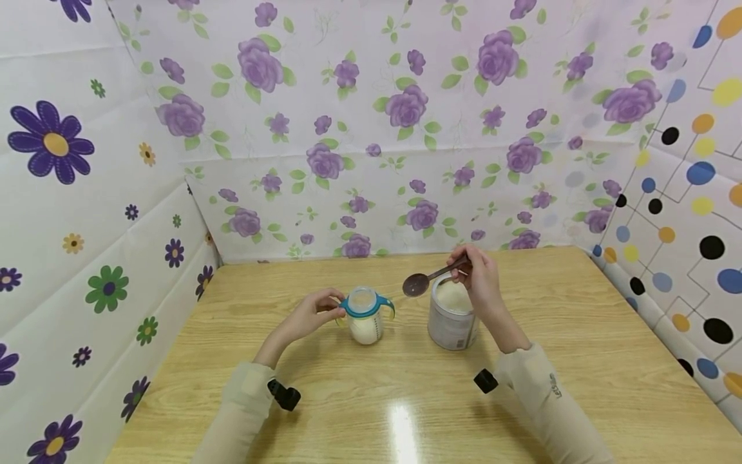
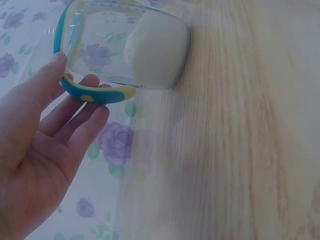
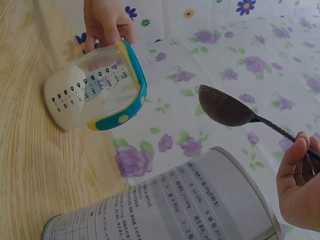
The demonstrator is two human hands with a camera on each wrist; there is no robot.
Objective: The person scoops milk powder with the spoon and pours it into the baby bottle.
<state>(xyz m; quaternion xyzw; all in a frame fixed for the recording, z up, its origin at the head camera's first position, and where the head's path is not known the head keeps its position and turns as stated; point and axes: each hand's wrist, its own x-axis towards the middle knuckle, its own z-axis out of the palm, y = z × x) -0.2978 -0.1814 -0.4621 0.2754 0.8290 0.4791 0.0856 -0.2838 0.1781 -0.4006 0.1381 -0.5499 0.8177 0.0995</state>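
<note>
Right hand (image 1: 480, 278) pinches the spoon (image 1: 416, 284), empty and hovering between the open powder tin (image 1: 453, 320) and the baby bottle (image 1: 364, 316) on the table (image 1: 580, 361). Left hand (image 1: 315, 312) grips only a handle (light hold) — a nudge could tip the bottle, spilling powder.

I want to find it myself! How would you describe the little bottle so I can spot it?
On the wooden table, left of the grey powder tin, stands a small clear baby bottle. Only it has a teal ring with handles and white powder at the bottom; the left hand holds one handle.
</note>
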